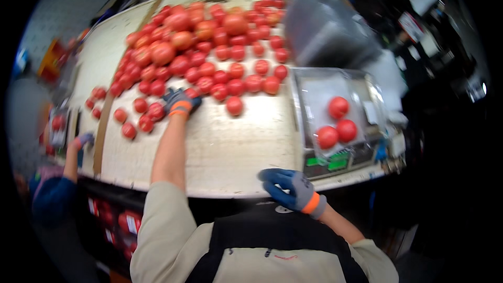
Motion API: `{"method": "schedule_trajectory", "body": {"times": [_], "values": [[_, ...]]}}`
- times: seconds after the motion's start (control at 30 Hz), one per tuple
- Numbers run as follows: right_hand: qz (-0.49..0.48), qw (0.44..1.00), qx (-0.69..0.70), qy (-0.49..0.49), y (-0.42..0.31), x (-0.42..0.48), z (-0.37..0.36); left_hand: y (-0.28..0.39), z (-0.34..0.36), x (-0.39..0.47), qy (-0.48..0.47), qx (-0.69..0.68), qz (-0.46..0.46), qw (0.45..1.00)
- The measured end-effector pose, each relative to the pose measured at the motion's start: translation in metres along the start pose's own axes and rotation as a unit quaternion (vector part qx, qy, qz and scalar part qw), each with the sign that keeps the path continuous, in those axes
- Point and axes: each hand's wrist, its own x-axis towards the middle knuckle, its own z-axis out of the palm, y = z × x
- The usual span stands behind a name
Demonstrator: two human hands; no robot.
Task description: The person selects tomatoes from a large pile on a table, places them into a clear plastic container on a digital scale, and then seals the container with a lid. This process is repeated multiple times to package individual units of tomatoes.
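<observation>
My left hand (181, 101), in a grey and blue work glove with an orange cuff band, reaches to the near edge of a heap of red tomatoes (178, 65) on a pale table. Its fingers are spread beside a tomato (191, 93); whether they grip it is hard to tell through the blur. My right hand (291, 189), gloved alike, hovers by the table's front edge with fingers loosely bent and nothing seen in it. Past it, three tomatoes (338, 127) rest on a clear plastic bag over a digital scale (326, 167) with green displays.
A stack of clear plastic bags (326, 27) stands behind the scale. A wooden strip (103, 137) divides the table at the left. Beyond it are a co-worker's gloved hand (84, 140) and a few tomatoes. Packed red goods (127, 222) sit below the table's front edge.
</observation>
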Motion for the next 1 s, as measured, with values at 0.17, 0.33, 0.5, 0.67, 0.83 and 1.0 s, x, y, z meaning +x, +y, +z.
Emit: {"method": "schedule_trajectory", "body": {"times": [0.17, 0.33, 0.5, 0.67, 0.83, 1.0], "values": [[-0.002, 0.995, -0.016, 0.095, -0.012, -0.019, -0.027, -0.012, -0.012, -0.003, -0.009, 0.01, 0.058, 0.998], [0.034, 0.926, -0.115, 0.358, 0.006, -0.037, -0.078, 0.014, -0.052, -0.04, 0.046, -0.354, 0.224, 0.907], [0.035, 0.872, -0.422, 0.246, 0.046, -0.036, -0.106, 0.123, -0.091, -0.13, 0.088, -0.376, 0.537, 0.75], [0.071, 0.886, -0.411, 0.203, 0.061, -0.038, -0.108, 0.238, -0.115, -0.163, 0.106, -0.185, 0.682, 0.699], [0.047, 0.894, -0.402, 0.19, 0.061, -0.043, -0.111, 0.278, -0.116, -0.161, -0.056, 0.154, 0.692, 0.704], [0.064, 0.909, -0.365, 0.19, 0.058, -0.043, -0.113, 0.245, -0.094, -0.162, -0.004, -0.22, 0.684, 0.696]]}}
